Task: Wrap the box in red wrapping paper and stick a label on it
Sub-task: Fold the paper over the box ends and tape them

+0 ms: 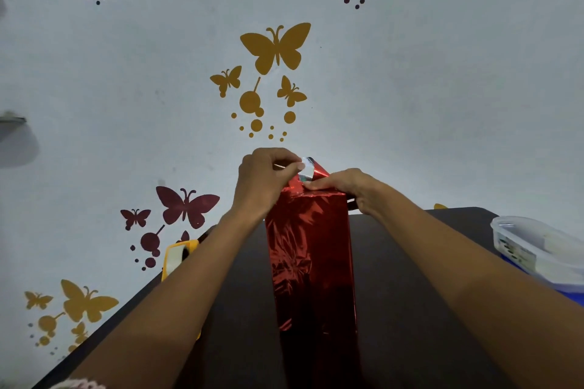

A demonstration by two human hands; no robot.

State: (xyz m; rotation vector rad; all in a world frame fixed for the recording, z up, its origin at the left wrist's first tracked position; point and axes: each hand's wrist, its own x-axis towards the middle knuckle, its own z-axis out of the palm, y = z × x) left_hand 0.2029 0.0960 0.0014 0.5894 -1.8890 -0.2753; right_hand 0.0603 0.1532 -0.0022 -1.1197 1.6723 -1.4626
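A long box (pixel 311 265) covered in shiny red wrapping paper lies lengthwise on the dark table (pixel 407 309), running away from me. At its far end a loose flap of paper (pixel 311 169) stands up, silver on its inner side. My left hand (pixel 265 180) pinches that flap between thumb and fingers. My right hand (pixel 347 188) lies over the far top edge of the box, fingers pressing the paper down beside the flap. The far end face of the box is hidden.
A yellow tape dispenser (pixel 177 257) sits at the table's left edge, partly behind my left forearm. A clear plastic container (pixel 537 246) with a blue base stands at the right edge. Behind the table is a wall with butterfly stickers.
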